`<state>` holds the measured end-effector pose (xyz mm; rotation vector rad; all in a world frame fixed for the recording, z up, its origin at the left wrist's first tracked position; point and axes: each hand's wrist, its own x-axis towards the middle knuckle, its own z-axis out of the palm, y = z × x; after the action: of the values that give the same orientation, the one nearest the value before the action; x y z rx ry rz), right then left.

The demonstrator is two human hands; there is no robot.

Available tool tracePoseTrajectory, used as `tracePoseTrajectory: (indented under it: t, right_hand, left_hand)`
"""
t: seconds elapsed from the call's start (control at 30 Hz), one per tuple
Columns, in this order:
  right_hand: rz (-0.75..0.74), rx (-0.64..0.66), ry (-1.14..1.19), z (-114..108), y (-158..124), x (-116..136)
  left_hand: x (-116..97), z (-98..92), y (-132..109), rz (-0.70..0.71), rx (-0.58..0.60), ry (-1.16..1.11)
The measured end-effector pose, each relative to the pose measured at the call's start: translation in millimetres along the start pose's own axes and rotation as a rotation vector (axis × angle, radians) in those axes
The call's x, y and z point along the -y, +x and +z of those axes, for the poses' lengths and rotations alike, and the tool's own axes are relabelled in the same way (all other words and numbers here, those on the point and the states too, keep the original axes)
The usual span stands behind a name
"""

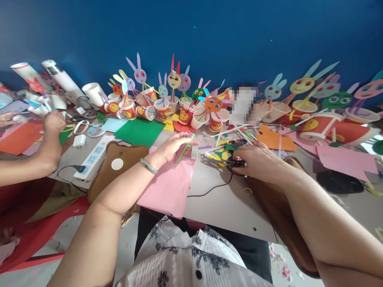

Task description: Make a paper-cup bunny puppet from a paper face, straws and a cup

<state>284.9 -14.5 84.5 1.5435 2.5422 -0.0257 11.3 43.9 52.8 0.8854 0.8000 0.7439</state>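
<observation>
Nearest is a flowered shirt [206,259], just below the table [215,213]. Two brown cushions [119,175] flank the work area, the right one under the right arm; a cable [209,194] curls between them. Pink paper [167,191] lies under the left arm, green paper [142,131] beyond. A power strip [94,157] and a co-worker's hand [55,121] are farther left. Above the pink paper, the left hand [176,145] pinches the strips [182,149], thin, straight, purple and green, slanting in a bundle. The right hand [259,159] grips black-handled scissors [237,162], blades pointing left, beside green and yellow scraps [223,153]. Along the wall [191,32], red-and-white cups [184,115], upright or tipped, hold long-eared paper figures [174,79].
</observation>
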Motion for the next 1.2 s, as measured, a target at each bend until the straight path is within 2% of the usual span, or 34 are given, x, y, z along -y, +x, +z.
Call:
tracePoseTrajectory:
  t: [0.13, 0.27, 0.43, 0.53, 0.67, 0.9, 1.2]
  right_hand:
    - [-0.070, -0.034, 0.057, 12.2, 2.7, -2.1]
    - [-0.140, -0.211, 0.183, 11.1, 0.6, 2.2]
    - [-0.178, -0.510, 0.466, 13.0, 3.0, 27.6]
    - [-0.300, -0.582, 0.475, 20.7, 6.0, 41.1]
    - [-0.375, -0.653, 0.455, 28.9, 9.0, 47.8]
    - [-0.454, -0.690, 0.454, 30.4, 11.7, 48.5]
    - [-0.571, -0.591, 0.590, 24.3, 5.9, 44.4]
  left_hand:
    - [2.6, 3.3, -3.4, -0.027, 0.080, -0.041]
    - [8.1, 8.4, -4.4, -0.075, 0.120, -0.058]
    - [16.4, 18.7, -7.4, -0.117, 0.121, -0.072]
    - [17.6, 26.8, -14.0, -0.144, 0.124, -0.091]
    - [17.1, 34.0, -21.7, -0.155, 0.169, -0.086]
    - [17.5, 35.3, -23.1, -0.175, 0.152, -0.057]
    - [17.0, 29.4, -21.8, -0.207, 0.227, -0.049]
